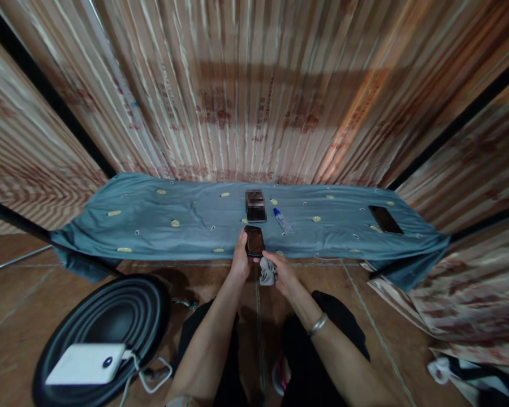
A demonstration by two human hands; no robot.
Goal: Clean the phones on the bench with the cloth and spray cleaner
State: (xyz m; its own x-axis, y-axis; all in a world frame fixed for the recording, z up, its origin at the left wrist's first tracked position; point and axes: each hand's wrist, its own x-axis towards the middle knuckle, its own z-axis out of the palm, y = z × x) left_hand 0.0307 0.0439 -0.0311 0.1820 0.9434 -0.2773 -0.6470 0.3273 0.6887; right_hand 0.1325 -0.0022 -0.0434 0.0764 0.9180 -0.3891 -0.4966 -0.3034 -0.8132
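Observation:
My left hand (pixel 240 255) grips a dark smartphone (pixel 255 241) by its left side, just over the front edge of the cloth-covered bench. A crumpled grey cloth (pixel 267 272) hangs from my right hand (pixel 282 271), whose fingers are closed around it and reach the phone's lower right corner. Beyond the held phone lies another dark item (pixel 255 206), phone-shaped and partly blurred out. To its right rests a small clear bottle with a blue cap (pixel 281 220). A second dark phone (pixel 385 219) lies flat toward the bench's right end.
A blue patterned cloth (pixel 199 229) covers the narrow bench. At lower left stands a round black ribbed stool (pixel 68 323), bearing a white power bank (pixel 85 364) with a white cable (pixel 146 380). Dark metal bars (pixel 55 99) and draped striped curtains (pixel 246 90) surround the bench.

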